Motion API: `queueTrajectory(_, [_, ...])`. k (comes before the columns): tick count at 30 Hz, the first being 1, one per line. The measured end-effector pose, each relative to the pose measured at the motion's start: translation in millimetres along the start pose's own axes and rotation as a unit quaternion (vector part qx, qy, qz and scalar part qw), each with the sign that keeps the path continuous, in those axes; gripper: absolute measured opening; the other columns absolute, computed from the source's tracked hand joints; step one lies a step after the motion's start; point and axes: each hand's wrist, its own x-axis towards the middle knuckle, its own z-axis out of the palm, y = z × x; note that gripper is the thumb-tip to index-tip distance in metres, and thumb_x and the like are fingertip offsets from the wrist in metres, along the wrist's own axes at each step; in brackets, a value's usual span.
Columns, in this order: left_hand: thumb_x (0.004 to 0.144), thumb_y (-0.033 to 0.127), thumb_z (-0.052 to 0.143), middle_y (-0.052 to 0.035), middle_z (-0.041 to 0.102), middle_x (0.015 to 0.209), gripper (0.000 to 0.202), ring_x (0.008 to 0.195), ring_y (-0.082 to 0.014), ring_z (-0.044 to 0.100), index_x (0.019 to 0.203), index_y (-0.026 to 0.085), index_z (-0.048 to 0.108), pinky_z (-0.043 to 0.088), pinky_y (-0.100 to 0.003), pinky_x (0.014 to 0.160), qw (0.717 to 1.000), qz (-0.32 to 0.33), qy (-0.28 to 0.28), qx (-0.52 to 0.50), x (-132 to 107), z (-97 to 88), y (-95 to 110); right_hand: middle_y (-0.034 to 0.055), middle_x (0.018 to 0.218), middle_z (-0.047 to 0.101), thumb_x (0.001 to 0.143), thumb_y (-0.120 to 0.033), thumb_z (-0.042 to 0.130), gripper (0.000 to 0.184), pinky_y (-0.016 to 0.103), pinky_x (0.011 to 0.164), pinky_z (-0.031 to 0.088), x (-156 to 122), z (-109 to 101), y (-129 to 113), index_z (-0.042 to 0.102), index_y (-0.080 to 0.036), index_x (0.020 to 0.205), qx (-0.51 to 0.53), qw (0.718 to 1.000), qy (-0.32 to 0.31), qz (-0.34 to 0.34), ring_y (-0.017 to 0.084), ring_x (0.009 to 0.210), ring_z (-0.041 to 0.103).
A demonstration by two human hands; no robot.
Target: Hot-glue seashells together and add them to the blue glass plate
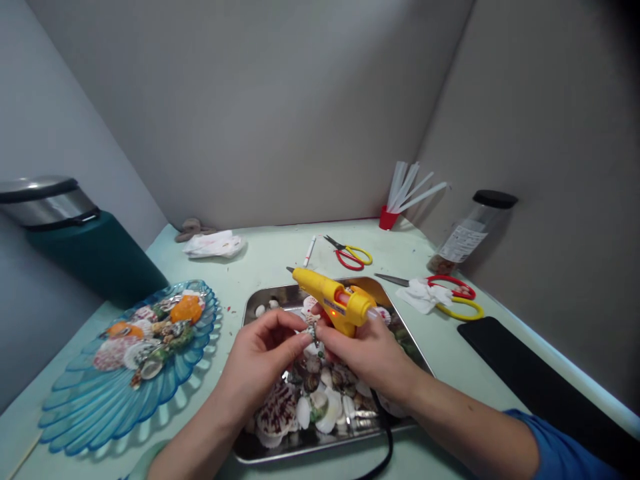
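Observation:
Over the tray, my left hand (257, 353) pinches a small shell piece (313, 328) between thumb and fingertips. My right hand (373, 353) is wrapped round a yellow hot glue gun (319, 288), its nozzle pointing up and to the left and an orange light lit on its side. The right fingertips also meet the small piece, whose exact form is partly hidden. Beneath both hands lies a metal tray (250, 460) of mixed seashells, among them a large purple-and-white scallop shell (277, 410) and a white shell (330, 412).
A blue shell-shaped plate (115, 407) with decorated shells sits left, beside a teal bottle (95, 257). Behind are crumpled tissue (215, 245), a marker (310, 251), scissors (353, 257) and glue sticks in a red cup (388, 219). Larger scissors (457, 287), a jar (465, 233) and a black slab (530, 380) lie right.

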Motion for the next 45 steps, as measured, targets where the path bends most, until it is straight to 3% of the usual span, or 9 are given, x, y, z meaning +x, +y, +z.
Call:
queueTrajectory(4, [0.070, 0.026, 0.070, 0.0007, 0.058, 0.072, 0.013, 0.060, -0.0103, 0.050, 0.072, 0.017, 0.061, 0.040, -0.019, 0.051, 0.999, 0.033, 0.013, 0.041, -3.1, 0.7, 1.2, -0.0037, 0.070, 0.057, 0.075, -0.015, 0.058, 0.018, 0.019, 0.047, 0.043, -1.0, 0.4, -1.9, 0.056, -0.019, 0.093, 0.002, 1.000, -0.011, 0.008, 0.008, 0.051, 0.053])
queueTrajectory(10, [0.075, 0.025, 0.065, -0.0036, 0.061, 0.080, 0.007, 0.074, -0.0169, 0.056, 0.075, 0.018, 0.062, 0.045, -0.025, 0.065, 0.983, 0.117, 0.017, 0.138, -4.7, 0.7, 2.1, -0.0046, 0.060, 0.056, 0.075, -0.015, 0.055, 0.016, 0.023, 0.049, 0.046, -0.5, -0.2, -8.1, 0.054, -0.018, 0.091, -0.011, 0.999, -0.027, 0.021, 0.010, 0.049, 0.055])
queueTrajectory(15, [0.076, 0.023, 0.064, -0.0041, 0.063, 0.082, 0.005, 0.075, -0.0173, 0.057, 0.077, 0.019, 0.063, 0.044, -0.025, 0.066, 0.979, 0.132, 0.019, 0.154, -5.4, -0.4, -0.2, -0.0048, 0.058, 0.056, 0.074, -0.014, 0.056, 0.016, 0.024, 0.051, 0.046, -0.4, -0.2, -10.0, 0.053, -0.018, 0.090, -0.011, 0.999, -0.028, 0.023, 0.011, 0.050, 0.054])
queueTrajectory(23, [0.073, 0.029, 0.068, -0.0001, 0.061, 0.076, 0.011, 0.061, -0.0111, 0.051, 0.076, 0.019, 0.063, 0.041, -0.020, 0.053, 0.992, 0.071, 0.039, 0.095, -5.6, 1.1, 0.8, -0.0051, 0.059, 0.055, 0.076, -0.018, 0.059, 0.017, 0.019, 0.047, 0.039, -2.3, 0.6, -10.8, 0.056, -0.018, 0.093, -0.020, 1.000, 0.003, 0.021, 0.009, 0.051, 0.051])
queueTrajectory(29, [0.069, 0.029, 0.072, 0.0032, 0.058, 0.061, 0.017, 0.050, -0.0075, 0.049, 0.077, 0.017, 0.062, 0.039, -0.017, 0.046, 0.999, -0.007, 0.051, -0.015, -2.0, -0.7, 0.8, -0.0049, 0.055, 0.055, 0.075, -0.021, 0.062, 0.016, 0.020, 0.043, 0.036, -3.2, 0.2, -12.7, 0.057, -0.019, 0.090, -0.018, 0.999, 0.005, 0.026, 0.010, 0.046, 0.048])
queueTrajectory(36, [0.073, 0.026, 0.070, 0.0046, 0.056, 0.052, 0.017, 0.040, -0.0042, 0.046, 0.084, 0.016, 0.060, 0.035, -0.013, 0.039, 0.978, -0.079, -0.045, -0.188, 0.5, -7.7, 2.6, -0.0033, 0.065, 0.056, 0.073, -0.023, 0.066, 0.021, 0.022, 0.047, 0.041, -2.5, 1.2, -11.3, 0.059, -0.019, 0.092, 0.027, 0.999, 0.022, 0.018, 0.009, 0.050, 0.050])
queueTrajectory(45, [0.078, 0.023, 0.064, 0.0032, 0.056, 0.048, 0.011, 0.038, -0.0035, 0.047, 0.085, 0.015, 0.061, 0.033, -0.011, 0.039, 0.962, -0.116, -0.121, -0.216, 0.0, -7.5, 1.5, -0.0015, 0.076, 0.059, 0.072, -0.022, 0.068, 0.022, 0.024, 0.059, 0.046, -6.4, 0.1, -5.7, 0.060, -0.017, 0.092, 0.024, 1.000, 0.013, 0.001, 0.012, 0.064, 0.054])
